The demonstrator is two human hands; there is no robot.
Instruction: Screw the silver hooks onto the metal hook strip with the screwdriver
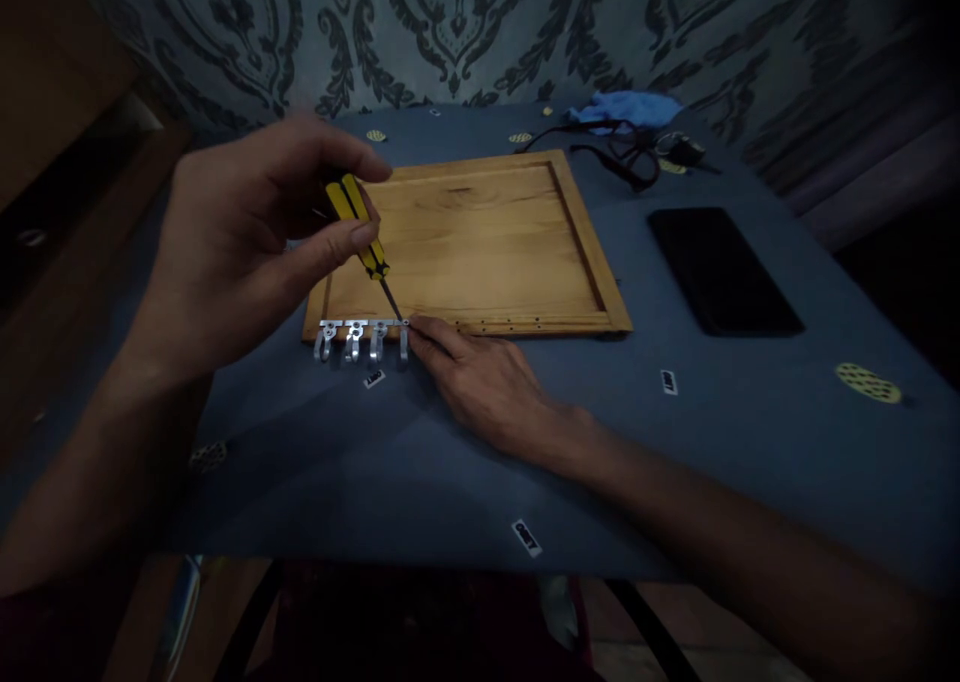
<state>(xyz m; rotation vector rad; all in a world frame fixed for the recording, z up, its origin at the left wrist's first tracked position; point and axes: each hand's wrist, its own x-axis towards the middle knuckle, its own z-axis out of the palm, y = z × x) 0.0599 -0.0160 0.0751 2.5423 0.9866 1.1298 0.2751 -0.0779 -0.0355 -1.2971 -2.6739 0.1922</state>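
My left hand (pixel 255 232) is closed on a small screwdriver (pixel 351 207) with a yellow and black handle. Its shaft slants down to the near edge of a shallow wooden tray or frame (pixel 592 232), and the tip meets the rightmost of several metal hooks (pixel 355 340). Those silver hooks sit in a row along the left part of that edge. With thumb and fingers at that rightmost hook (pixel 404 340), my right hand (pixel 487 382) holds it against the wood. Small dark holes run along the edge to the right of my fingers.
A black phone (pixel 724 272) lies on the blue tablecloth (pixel 600 482) to the right. Dark-framed glasses (pixel 630 167), a blue cloth (pixel 630 109) and a small dark object (pixel 679 149) are at the back right. Behind the table rises a patterned wall (pixel 480 32).
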